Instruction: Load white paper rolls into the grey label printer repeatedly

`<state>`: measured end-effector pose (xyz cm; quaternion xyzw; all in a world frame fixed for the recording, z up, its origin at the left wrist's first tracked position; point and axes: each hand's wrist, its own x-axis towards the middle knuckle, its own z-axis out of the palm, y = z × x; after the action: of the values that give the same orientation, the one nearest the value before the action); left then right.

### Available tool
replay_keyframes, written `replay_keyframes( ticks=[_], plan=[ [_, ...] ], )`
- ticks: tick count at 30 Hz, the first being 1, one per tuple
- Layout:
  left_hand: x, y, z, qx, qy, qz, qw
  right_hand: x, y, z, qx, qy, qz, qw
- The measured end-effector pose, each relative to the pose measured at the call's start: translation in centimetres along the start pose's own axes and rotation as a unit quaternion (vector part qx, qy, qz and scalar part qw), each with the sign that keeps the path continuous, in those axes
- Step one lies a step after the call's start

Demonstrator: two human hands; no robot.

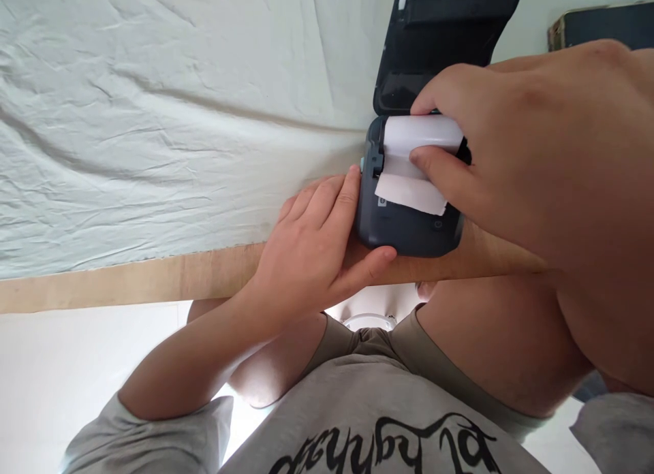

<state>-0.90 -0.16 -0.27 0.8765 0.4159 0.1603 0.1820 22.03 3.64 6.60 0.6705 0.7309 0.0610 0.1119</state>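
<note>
A small dark thermal printer [398, 232] lies near the table's front edge with its black lid [434, 52] swung up and back. Inside its bay sits a white paper roll [416, 130], and the loose paper end lies over the printer's front. My right hand [511, 140] reaches in from the right, thumb and index finger closed on the roll; its other fingers are hidden. My left hand [317, 239] grips the printer's near left corner, index finger along the left side beside a light-blue button [362, 165], thumb against the front edge.
A pale wrinkled cloth [178, 133] covers the table up to a bare wooden front edge [127, 273]. At the upper right, behind my right hand, lies a dark phone-like object in a case [603, 26]. My legs are under the table edge.
</note>
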Motion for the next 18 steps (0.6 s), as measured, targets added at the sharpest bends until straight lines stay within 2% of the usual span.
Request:
replay_keyframes(
  ticks=[6,10,14,18],
  plan=[
    [-0.1,0.2,0.9,0.045,0.06,0.052,0.996,-1.1,1.7,1.4,0.04,0.04,-0.012,0.998],
    [-0.1,0.2,1.0,0.054,0.063,0.056,0.995,-1.6,2.7,2.0,0.054,0.051,-0.013,0.997],
    [-0.2,0.2,0.9,0.052,0.061,0.056,0.995,-1.2,2.2,1.6,0.048,0.048,-0.008,0.998],
    [-0.2,0.2,0.8,0.063,0.055,0.049,0.995,-0.7,1.0,0.7,0.017,0.004,0.021,1.0]
  ],
)
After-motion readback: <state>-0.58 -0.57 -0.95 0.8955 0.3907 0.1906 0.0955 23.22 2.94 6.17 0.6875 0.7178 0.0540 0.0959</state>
